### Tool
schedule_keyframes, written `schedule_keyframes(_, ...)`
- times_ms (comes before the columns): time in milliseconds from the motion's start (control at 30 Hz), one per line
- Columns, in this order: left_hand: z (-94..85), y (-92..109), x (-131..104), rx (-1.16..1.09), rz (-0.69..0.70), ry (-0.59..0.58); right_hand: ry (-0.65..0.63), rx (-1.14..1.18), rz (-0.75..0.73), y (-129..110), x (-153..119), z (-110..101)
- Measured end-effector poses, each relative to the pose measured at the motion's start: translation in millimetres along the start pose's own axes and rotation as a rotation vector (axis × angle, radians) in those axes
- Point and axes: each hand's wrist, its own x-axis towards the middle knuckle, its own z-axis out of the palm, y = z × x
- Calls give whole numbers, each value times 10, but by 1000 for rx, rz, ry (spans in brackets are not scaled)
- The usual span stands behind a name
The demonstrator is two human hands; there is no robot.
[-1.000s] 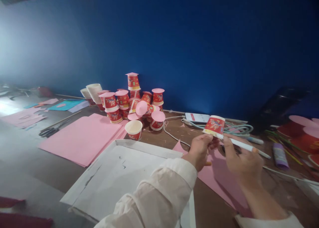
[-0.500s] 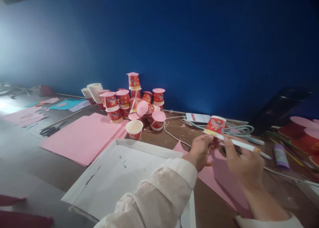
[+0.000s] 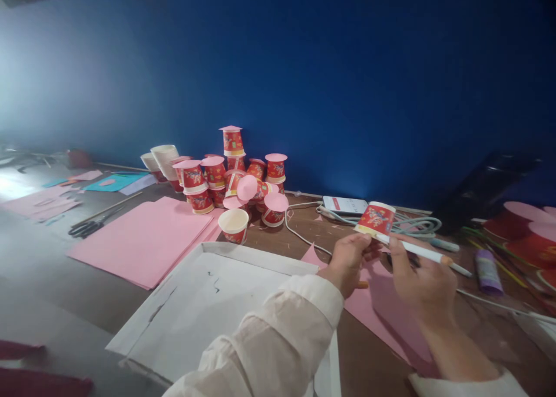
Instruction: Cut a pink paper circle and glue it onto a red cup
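L hand (image 3: 347, 265) pinches the red cup (image 3: 376, 217) near its lower edge, prob. for steadiness, & R hand (image 3: 428, 284) is closed round white pen (image 3: 414, 249), tip beside cup.

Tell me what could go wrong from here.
The white pen in the right hand might slip along the red paper cup and poke the left hand, which holds the cup close by. The stacked upside-down cups, topped with pink discs, could topple if bumped.
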Motion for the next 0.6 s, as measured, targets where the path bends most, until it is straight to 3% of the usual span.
schedule_keyframes(100, -12, -8, 8, 27, -4, 5, -27, 40, -21, 9, 3, 12)
schedule_keyframes(367, 4, -3, 3, 32, -2, 16, 98, -12, 33, 12, 14, -10)
schedule_keyframes(600, 24, 14, -7, 12, -23, 28, 29, 5, -34, 16, 1, 14)
